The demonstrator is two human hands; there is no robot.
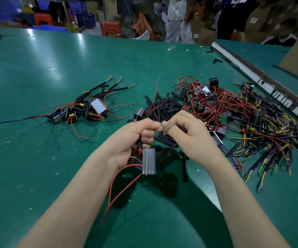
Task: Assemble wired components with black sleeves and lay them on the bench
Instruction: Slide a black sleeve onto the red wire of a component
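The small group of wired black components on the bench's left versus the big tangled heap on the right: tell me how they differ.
The small group of wired black components lies spread out, several with black sleeves over their leads; the big tangled heap of red, yellow and blue wires is far larger, knotted, its leads mostly bare. Loose black sleeves lie between them. Both rest on the green bench and hold small black box-shaped parts with red wires.

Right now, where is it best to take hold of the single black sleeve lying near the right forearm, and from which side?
Pinch the black sleeve near its middle, coming from above with fingers across its width. It lies flat on the green bench, narrow and long, apart from the sleeve pile, so its long sides look free.
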